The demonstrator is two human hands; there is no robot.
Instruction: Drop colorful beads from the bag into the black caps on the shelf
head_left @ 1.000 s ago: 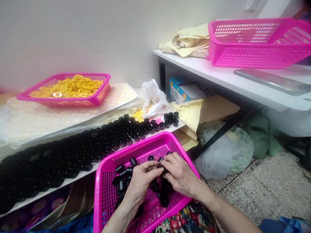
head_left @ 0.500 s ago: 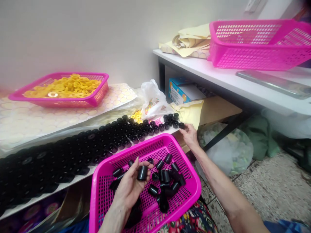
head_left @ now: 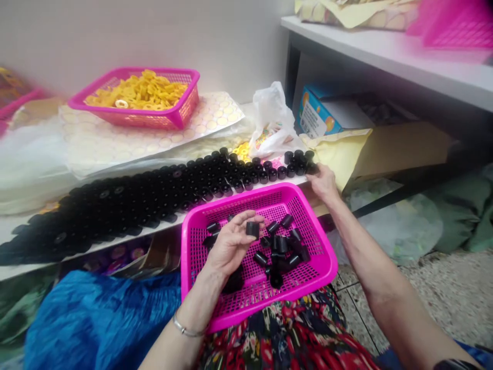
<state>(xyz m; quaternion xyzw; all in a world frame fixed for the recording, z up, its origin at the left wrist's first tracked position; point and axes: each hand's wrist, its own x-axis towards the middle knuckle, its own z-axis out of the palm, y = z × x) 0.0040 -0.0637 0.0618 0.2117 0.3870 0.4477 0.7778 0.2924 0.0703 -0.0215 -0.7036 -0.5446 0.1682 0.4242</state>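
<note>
A pink basket (head_left: 319, 246) rests on my lap with several loose black caps (head_left: 283, 246) in it. My left hand (head_left: 231, 244) hovers over the basket, fingertips pinched on one black cap (head_left: 252, 229). My right hand (head_left: 323, 181) reaches to the shelf edge, fingers bent at the end of a long band of black caps (head_left: 154, 190) standing in rows on the white shelf (head_left: 23, 226); it touches the last cap (head_left: 311, 168) there.
A second pink basket (head_left: 181, 110) of yellow rings sits at the back on a sheet of round stickers. A white plastic bag (head_left: 271, 121), a blue box (head_left: 319, 110) and yellow paper (head_left: 342, 151) lie to the right. A higher white table (head_left: 385, 49) stands beyond. Blue cloth (head_left: 96, 318) lies at lower left.
My hands separated over the lap basket. The right hand went out to the shelf's cap rows and stays there; the left holds one cap up. The view shifted downward.
</note>
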